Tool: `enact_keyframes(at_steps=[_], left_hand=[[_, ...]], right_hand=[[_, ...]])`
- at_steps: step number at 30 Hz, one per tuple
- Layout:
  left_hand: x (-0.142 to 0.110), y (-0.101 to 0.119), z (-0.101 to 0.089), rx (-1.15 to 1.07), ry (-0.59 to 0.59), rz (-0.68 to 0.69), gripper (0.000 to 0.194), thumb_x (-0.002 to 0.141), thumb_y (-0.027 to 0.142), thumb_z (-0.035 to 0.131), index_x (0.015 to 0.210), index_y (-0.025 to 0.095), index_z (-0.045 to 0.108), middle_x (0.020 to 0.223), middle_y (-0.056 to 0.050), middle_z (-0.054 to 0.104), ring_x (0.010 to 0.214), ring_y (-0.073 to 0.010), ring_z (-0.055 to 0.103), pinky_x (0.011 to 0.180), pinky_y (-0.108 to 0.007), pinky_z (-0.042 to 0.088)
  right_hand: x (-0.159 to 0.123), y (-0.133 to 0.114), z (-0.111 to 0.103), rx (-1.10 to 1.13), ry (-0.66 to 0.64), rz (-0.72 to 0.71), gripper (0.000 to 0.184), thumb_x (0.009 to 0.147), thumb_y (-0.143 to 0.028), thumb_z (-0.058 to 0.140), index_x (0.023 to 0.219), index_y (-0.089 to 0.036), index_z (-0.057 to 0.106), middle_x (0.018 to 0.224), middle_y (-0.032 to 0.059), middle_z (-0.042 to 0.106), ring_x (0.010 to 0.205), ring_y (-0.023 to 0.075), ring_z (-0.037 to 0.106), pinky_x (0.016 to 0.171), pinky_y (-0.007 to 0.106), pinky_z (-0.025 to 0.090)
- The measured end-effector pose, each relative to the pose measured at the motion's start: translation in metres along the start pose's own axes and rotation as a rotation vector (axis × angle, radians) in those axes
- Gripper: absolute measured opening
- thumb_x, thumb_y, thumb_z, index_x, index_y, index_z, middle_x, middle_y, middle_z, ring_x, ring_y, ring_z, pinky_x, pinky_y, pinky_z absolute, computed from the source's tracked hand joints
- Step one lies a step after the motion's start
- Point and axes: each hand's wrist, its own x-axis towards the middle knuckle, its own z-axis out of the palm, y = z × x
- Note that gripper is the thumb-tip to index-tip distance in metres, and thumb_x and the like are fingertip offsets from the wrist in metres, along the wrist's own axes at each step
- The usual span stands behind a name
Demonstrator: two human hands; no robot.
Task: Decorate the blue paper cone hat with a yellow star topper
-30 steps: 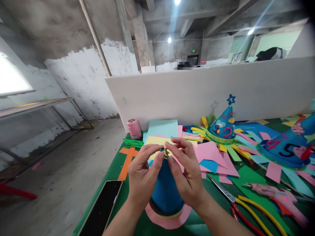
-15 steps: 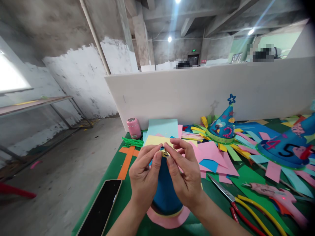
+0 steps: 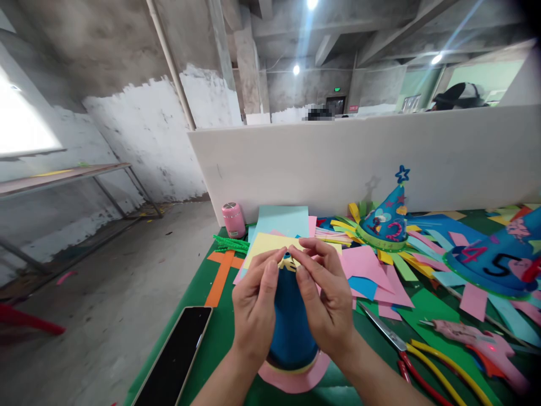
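Observation:
A blue cone party hat (image 3: 292,327) with a pink brim (image 3: 296,376) stands on the green table in front of me. Around its tip sits a small pale yellow strip (image 3: 288,264) with dark marks. My left hand (image 3: 256,301) pinches the tip from the left, thumb and fingertips on the yellow strip. From the right, my right hand (image 3: 325,293) does the same, its thumb on the cone just under the strip. The fingertips of both hands nearly meet at the top, partly covering the strip.
A phone (image 3: 175,355) lies at the left edge. To the right are scissors (image 3: 393,335), pliers-like yellow handles (image 3: 448,361) and a pink glue gun (image 3: 469,335). Decorated hats (image 3: 386,220) and paper pieces (image 3: 367,262) cover the back. A white partition (image 3: 296,163) stands behind.
The camera view has shifted slightly, so everything sits a little further right. Both hands stay at the hat's tip, and more of the yellow strip shows between the fingers.

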Motion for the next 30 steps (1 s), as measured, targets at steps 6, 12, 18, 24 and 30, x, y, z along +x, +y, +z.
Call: enact_keyframes(at_steps=[6, 12, 18, 24, 30], left_hand=[[0.006, 0.004, -0.001, -0.281, -0.092, -0.249, 0.014, 0.077, 0.023, 0.058, 0.085, 0.023, 0.069, 0.098, -0.002, 0.067, 0.093, -0.0183, 0.060, 0.087, -0.030, 0.043], [0.009, 0.006, -0.003, -0.358, -0.112, -0.304, 0.013, 0.075, 0.022, 0.061, 0.083, 0.021, 0.070, 0.097, -0.003, 0.068, 0.096, -0.0199, 0.059, 0.090, -0.032, 0.042], [0.012, 0.007, -0.006, -0.390, -0.142, -0.368, 0.013, 0.074, 0.020, 0.061, 0.084, 0.019, 0.069, 0.098, -0.005, 0.067, 0.102, -0.0218, 0.056, 0.094, -0.033, 0.039], [0.012, 0.005, -0.005, -0.385, -0.142, -0.349, 0.014, 0.074, 0.019, 0.061, 0.085, 0.020, 0.069, 0.097, -0.005, 0.067, 0.100, -0.0215, 0.057, 0.094, -0.035, 0.039], [0.006, -0.002, -0.001, -0.311, -0.077, -0.226, 0.014, 0.076, 0.021, 0.058, 0.085, 0.024, 0.069, 0.099, -0.001, 0.067, 0.098, -0.0175, 0.058, 0.089, -0.028, 0.042]], right_hand=[[0.001, -0.002, 0.000, 0.004, 0.011, 0.010, 0.032, 0.082, -0.010, 0.044, 0.110, -0.017, 0.059, 0.113, 0.0092, 0.046, 0.103, 0.0201, 0.046, 0.081, 0.035, 0.042], [0.000, -0.002, 0.002, 0.002, 0.002, 0.009, 0.032, 0.082, -0.011, 0.044, 0.110, -0.018, 0.059, 0.112, 0.0086, 0.046, 0.102, 0.0199, 0.046, 0.080, 0.035, 0.042], [0.000, -0.001, 0.002, 0.000, 0.005, 0.008, 0.033, 0.082, -0.011, 0.044, 0.111, -0.019, 0.058, 0.111, 0.0083, 0.046, 0.100, 0.0194, 0.047, 0.079, 0.035, 0.043], [-0.001, -0.001, 0.003, -0.013, 0.006, -0.002, 0.033, 0.082, -0.010, 0.045, 0.111, -0.019, 0.058, 0.111, 0.0084, 0.047, 0.101, 0.0197, 0.047, 0.079, 0.035, 0.043], [-0.001, -0.001, 0.003, -0.014, 0.009, 0.001, 0.033, 0.082, -0.010, 0.045, 0.111, -0.020, 0.058, 0.111, 0.0080, 0.048, 0.100, 0.0192, 0.047, 0.078, 0.035, 0.043]])
